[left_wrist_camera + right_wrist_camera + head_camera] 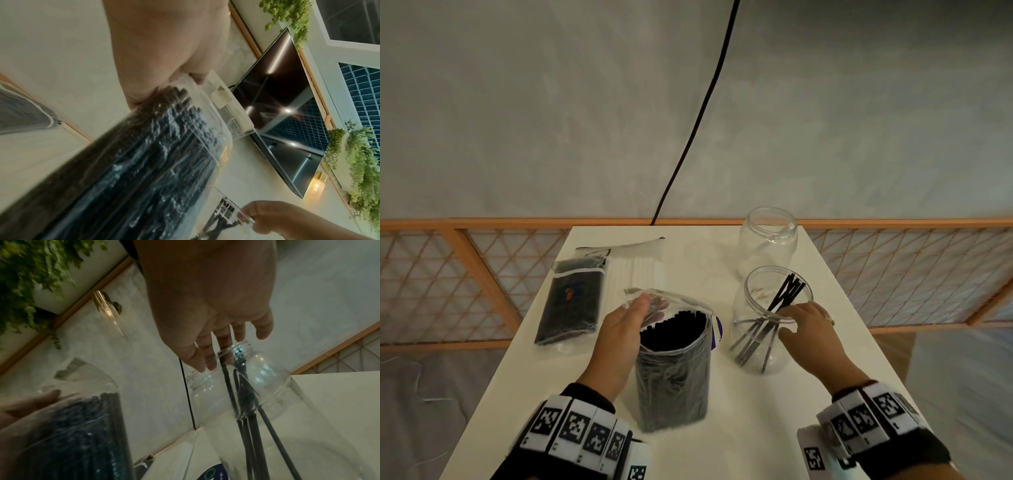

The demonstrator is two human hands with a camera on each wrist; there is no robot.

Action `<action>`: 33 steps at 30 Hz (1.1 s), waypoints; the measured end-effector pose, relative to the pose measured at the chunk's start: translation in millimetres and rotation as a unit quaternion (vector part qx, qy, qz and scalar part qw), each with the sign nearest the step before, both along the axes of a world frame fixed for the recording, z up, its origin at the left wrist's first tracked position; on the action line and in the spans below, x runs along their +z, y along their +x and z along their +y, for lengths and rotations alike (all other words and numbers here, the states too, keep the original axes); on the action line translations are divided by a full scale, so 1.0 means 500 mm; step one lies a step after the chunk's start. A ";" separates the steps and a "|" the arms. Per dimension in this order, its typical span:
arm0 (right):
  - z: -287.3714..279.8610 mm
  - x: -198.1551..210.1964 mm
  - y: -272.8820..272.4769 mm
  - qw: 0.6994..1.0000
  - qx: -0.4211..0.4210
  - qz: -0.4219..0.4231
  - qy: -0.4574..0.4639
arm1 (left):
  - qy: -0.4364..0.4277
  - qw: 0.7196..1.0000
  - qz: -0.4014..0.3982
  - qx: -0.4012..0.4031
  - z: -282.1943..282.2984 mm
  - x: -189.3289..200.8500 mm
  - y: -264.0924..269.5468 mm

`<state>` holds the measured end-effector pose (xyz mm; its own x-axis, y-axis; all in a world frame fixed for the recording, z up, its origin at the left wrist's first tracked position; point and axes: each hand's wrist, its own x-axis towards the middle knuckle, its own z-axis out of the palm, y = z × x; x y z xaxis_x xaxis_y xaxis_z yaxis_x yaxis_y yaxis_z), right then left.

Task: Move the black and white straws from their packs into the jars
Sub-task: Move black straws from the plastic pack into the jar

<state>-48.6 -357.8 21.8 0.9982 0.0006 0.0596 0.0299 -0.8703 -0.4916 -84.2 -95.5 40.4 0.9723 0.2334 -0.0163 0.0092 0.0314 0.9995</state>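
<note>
An open clear pack of black straws point(671, 370) stands upright on the white table point(722, 452), straw ends showing at its top. My left hand point(619, 332) grips its upper left side, thumb on the plastic flap; the left wrist view shows the palm point(156, 48) against the pack point(144, 162). The near clear jar point(756, 342) holds several black straws point(787, 294). My right hand point(808, 320) hovers at its rim; in the right wrist view its fingers point(224, 340) hang straight over the jar mouth point(242, 347) with nothing in them.
An empty second jar point(768, 240) stands behind the near one. A sealed pack of black straws point(571, 301) and a pack of white straws point(637, 270) lie flat at the back left. A black cable point(698, 113) hangs to the table's far edge.
</note>
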 end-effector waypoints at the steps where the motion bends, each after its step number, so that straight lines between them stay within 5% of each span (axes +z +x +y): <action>1: -0.002 -0.002 -0.016 1.000 0.008 -0.012 0.008 | 0.001 1.000 0.000 0.000 0.000 -0.001 0.001; 10: -0.011 -0.021 -0.135 0.993 0.085 -0.079 -0.036 | -0.003 1.000 0.006 0.007 0.009 -0.005 -0.002; 17: -0.006 0.029 -0.127 0.971 0.097 0.044 -0.213 | 0.008 1.000 0.010 0.003 0.012 -0.009 -0.014; 24: -0.006 0.061 -0.103 0.966 0.122 0.132 -0.188 | -0.010 1.000 0.018 -0.004 0.013 -0.012 -0.015; 33: 0.028 0.061 -0.090 0.993 0.081 0.090 -0.004 | -0.015 1.000 0.027 -0.003 0.006 -0.013 -0.019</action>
